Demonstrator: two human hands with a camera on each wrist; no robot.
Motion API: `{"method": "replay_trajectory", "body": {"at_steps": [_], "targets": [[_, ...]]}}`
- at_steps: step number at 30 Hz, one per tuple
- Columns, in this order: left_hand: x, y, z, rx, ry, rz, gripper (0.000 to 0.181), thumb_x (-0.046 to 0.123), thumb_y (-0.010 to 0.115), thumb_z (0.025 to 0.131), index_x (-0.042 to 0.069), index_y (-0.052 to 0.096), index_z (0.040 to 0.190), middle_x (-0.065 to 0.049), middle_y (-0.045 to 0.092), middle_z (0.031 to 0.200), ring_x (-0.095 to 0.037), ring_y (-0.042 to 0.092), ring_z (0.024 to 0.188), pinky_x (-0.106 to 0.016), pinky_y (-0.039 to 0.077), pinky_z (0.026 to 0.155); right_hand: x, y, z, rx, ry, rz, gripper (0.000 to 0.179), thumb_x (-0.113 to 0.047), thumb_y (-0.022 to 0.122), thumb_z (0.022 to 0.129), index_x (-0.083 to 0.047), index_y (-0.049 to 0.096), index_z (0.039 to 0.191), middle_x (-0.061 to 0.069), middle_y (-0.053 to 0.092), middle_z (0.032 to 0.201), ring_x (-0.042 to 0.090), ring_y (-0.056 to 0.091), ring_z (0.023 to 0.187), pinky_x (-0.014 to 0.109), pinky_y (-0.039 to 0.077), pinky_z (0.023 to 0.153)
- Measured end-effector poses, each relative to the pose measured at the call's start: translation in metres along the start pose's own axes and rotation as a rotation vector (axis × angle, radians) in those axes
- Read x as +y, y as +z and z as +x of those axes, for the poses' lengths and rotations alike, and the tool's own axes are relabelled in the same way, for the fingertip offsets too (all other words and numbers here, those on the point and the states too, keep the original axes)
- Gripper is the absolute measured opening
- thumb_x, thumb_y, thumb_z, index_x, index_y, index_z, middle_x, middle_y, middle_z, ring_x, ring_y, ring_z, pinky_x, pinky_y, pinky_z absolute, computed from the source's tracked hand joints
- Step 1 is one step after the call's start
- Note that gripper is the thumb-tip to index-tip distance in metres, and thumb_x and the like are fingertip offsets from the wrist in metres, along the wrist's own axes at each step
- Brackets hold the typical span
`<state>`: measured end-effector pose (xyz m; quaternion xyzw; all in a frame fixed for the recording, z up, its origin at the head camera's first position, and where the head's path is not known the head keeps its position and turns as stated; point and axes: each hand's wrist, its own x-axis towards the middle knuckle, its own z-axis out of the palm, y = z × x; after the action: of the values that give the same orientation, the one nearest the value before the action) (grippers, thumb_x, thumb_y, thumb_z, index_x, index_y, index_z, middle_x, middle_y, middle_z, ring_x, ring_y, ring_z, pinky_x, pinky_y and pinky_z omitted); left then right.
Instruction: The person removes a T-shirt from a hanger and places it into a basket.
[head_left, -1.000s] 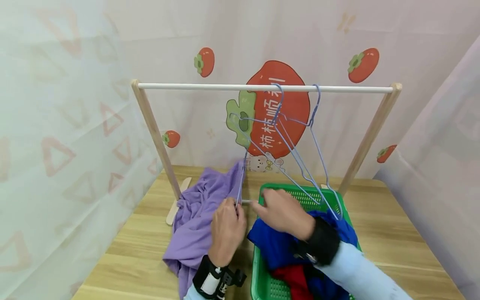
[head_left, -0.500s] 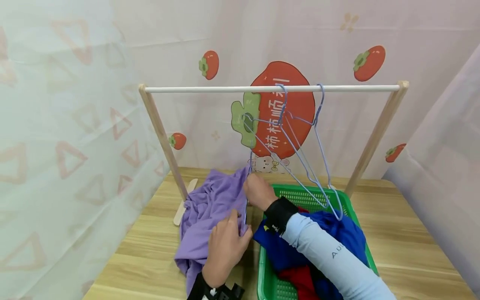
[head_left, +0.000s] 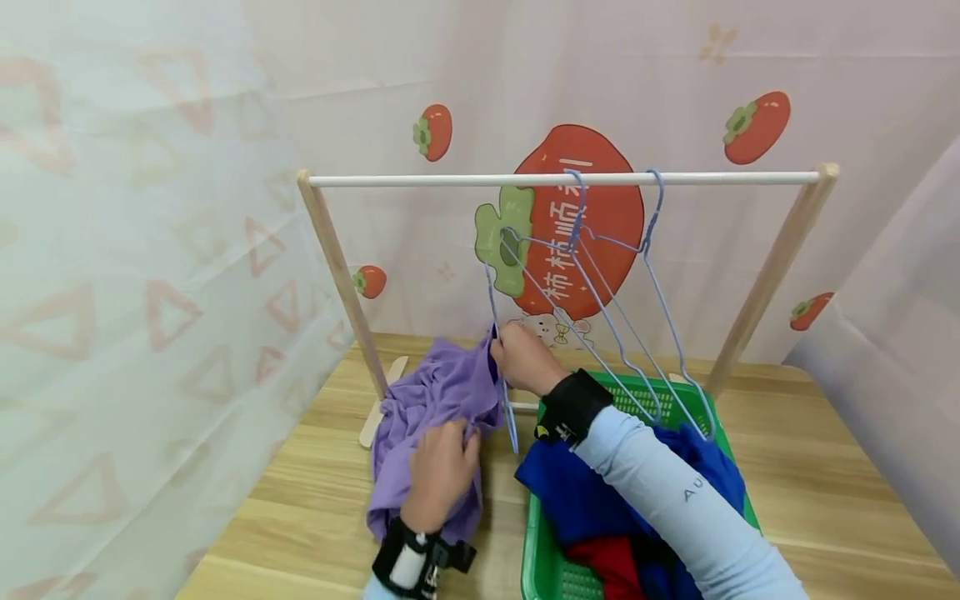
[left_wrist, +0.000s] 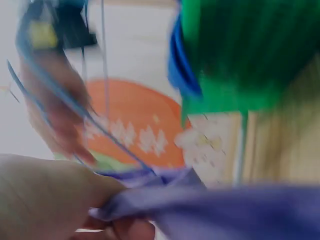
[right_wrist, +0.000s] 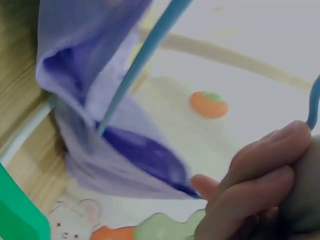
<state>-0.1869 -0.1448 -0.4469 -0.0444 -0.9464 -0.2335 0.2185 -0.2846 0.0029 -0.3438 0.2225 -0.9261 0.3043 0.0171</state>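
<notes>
A purple garment (head_left: 438, 387) lies bunched on the table, its kind unclear from the folds. My left hand (head_left: 438, 471) pinches its near edge; in the left wrist view the cloth (left_wrist: 240, 207) stretches away from the thumb and fingers. At the garment's far end, my right hand (head_left: 525, 358) has curled fingers with a fingertip at the cloth's edge. A blue wire hanger (head_left: 491, 292) stands by this hand, off the rail. In the right wrist view its wire (right_wrist: 135, 75) runs into the garment's opening (right_wrist: 145, 155). Whether the right fingers also grip the hanger is hidden.
A wooden rack with a white rail (head_left: 450, 180) spans the back, two blue hangers (head_left: 663, 283) hooked on it. Below its right half stands a green basket (head_left: 531, 550) holding blue clothes (head_left: 577, 492) and a red cloth (head_left: 603, 562). A patterned curtain (head_left: 420, 275) closes the back.
My right hand has moved left from over the basket to the garment's far end. My left hand has gone from the hanger's lower end to the cloth. The hanger's near end now shows outside the garment.
</notes>
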Motion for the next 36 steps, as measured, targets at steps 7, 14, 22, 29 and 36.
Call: {"method": "replay_trajectory", "body": {"at_steps": [7,14,22,29,36], "targets": [[-0.021,0.025,0.054,0.114,-0.070,-0.123,0.025,0.026,0.048,0.097,0.011,0.046,0.077,-0.009,0.050,0.066,-0.036,0.058,0.066,-0.047,0.041,0.058,-0.008,-0.024,-0.057,-0.093,-0.078,0.046,0.041,-0.018,0.039,0.102,-0.008,0.053,0.065,0.000,0.050,0.053,0.018,0.046,0.043,0.027,0.031,0.042],[-0.035,0.048,0.081,0.001,-0.100,-0.221,0.013,0.018,0.046,0.095,0.005,0.046,0.093,-0.012,0.051,0.081,-0.035,0.056,0.082,-0.046,0.040,0.072,-0.014,-0.052,-0.119,-0.234,-0.088,0.101,0.032,-0.029,0.040,0.104,-0.014,0.054,0.079,0.000,0.048,0.056,0.020,0.044,0.044,0.032,0.035,0.046],[-0.035,0.075,0.076,-0.224,0.011,-0.059,0.016,0.017,0.060,0.083,0.009,0.058,0.097,-0.004,0.050,0.090,-0.023,0.052,0.084,-0.042,0.042,0.069,-0.031,-0.104,-0.139,-0.191,-0.137,0.151,0.026,-0.031,0.043,0.102,-0.016,0.060,0.090,0.000,0.045,0.054,0.019,0.045,0.044,0.030,0.034,0.047],[-0.037,0.064,0.073,-0.173,0.048,0.091,0.046,0.029,0.073,0.078,0.011,0.059,0.118,-0.016,0.046,0.117,-0.039,0.037,0.115,-0.057,0.031,0.086,-0.055,-0.136,-0.098,0.063,-0.263,0.198,0.019,-0.023,0.046,0.101,-0.011,0.060,0.097,0.006,0.046,0.058,0.020,0.046,0.049,0.033,0.035,0.047],[-0.058,0.058,0.069,-0.268,-0.126,0.156,0.100,0.048,0.079,0.070,0.017,0.027,0.149,-0.026,0.010,0.150,-0.057,0.004,0.132,-0.075,0.008,0.089,-0.062,-0.129,-0.045,0.181,-0.248,0.157,0.024,-0.027,0.043,0.102,-0.010,0.056,0.090,0.009,0.046,0.061,0.023,0.045,0.049,0.034,0.036,0.047]]}}
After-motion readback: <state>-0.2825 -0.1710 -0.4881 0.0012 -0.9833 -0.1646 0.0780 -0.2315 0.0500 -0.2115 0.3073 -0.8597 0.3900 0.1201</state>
